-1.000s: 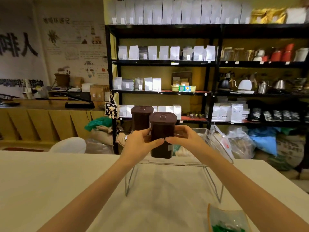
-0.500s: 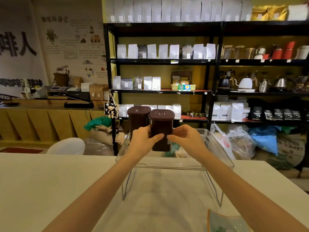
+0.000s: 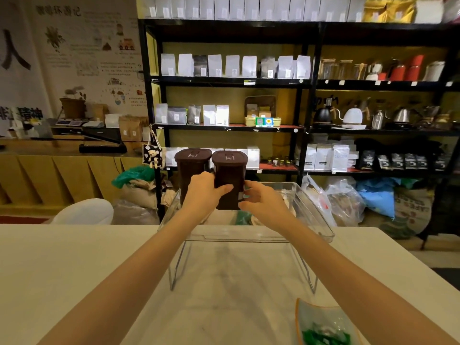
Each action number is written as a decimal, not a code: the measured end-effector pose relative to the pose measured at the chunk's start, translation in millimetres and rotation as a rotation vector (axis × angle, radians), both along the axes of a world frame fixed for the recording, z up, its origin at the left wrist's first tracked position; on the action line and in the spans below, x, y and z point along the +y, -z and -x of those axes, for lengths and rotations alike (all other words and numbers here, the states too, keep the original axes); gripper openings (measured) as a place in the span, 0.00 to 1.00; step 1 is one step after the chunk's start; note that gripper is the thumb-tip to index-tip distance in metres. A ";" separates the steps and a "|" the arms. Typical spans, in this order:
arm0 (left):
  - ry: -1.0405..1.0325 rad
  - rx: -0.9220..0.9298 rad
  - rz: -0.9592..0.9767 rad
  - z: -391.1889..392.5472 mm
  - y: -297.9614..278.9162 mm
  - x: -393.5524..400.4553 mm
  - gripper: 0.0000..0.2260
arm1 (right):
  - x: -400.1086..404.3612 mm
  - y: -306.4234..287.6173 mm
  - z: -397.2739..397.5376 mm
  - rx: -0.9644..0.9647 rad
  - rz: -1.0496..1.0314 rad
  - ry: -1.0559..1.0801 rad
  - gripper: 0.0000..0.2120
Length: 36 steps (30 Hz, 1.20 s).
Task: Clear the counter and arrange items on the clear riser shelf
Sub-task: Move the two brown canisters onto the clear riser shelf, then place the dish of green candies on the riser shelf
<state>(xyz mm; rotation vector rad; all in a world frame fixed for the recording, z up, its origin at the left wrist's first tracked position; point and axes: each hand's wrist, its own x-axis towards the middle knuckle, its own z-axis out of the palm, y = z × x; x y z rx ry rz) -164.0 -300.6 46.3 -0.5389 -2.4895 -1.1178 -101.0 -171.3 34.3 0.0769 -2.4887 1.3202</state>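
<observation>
A clear riser shelf [image 3: 321,232] stands on the white counter [image 3: 62,270] in front of me. Two dark brown lidded canisters stand side by side on its far left part. The left canister [image 3: 191,165] stands alone. The right canister [image 3: 230,170] is gripped from both sides: my left hand [image 3: 205,192] wraps its left face with the thumb across the front, and my right hand [image 3: 261,200] touches its lower right side with the fingertips.
A glass dish with an orange rim [image 3: 323,322] holding green wrapped pieces sits on the counter at the near right. Behind the counter stand black shelving units [image 3: 308,83] with bags and kettles, and sacks [image 3: 373,202] lie on the floor. A white chair back [image 3: 84,211] shows at left.
Both hands carried the right canister away from me and set it down onto the riser beside the left canister. My right hand's fingers have loosened to the canister's lower edge.
</observation>
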 end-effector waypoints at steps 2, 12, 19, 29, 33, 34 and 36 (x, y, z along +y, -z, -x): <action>-0.003 -0.022 0.010 0.2 -1.6 0.4 0.15 | -0.1 0.4 -0.3 -0.003 -0.041 -0.020 0.25; -0.096 0.019 0.108 3.4 -1.4 -4.0 0.14 | -1.4 2.3 -1.7 -0.016 -0.098 -0.034 0.30; -0.114 0.027 0.130 3.6 0.9 -2.5 0.17 | -1.2 -1.9 -2.7 -0.048 -0.128 -0.011 0.30; -0.147 0.160 0.349 -25.5 -16.5 -2.0 0.13 | 5.5 -26.3 -40.0 -0.068 -0.395 -0.014 0.23; -0.072 0.162 0.415 -43.3 -17.2 4.8 0.12 | 15.8 -30.8 -81.3 0.023 -0.487 -0.005 0.20; -0.061 0.158 0.440 -48.9 -16.6 6.9 0.12 | 19.2 -29.4 -93.5 0.051 -0.507 0.000 0.20; -0.053 0.175 0.489 -60.5 -13.7 10.0 0.12 | 27.7 -23.3 -119.5 0.099 -0.550 0.003 0.20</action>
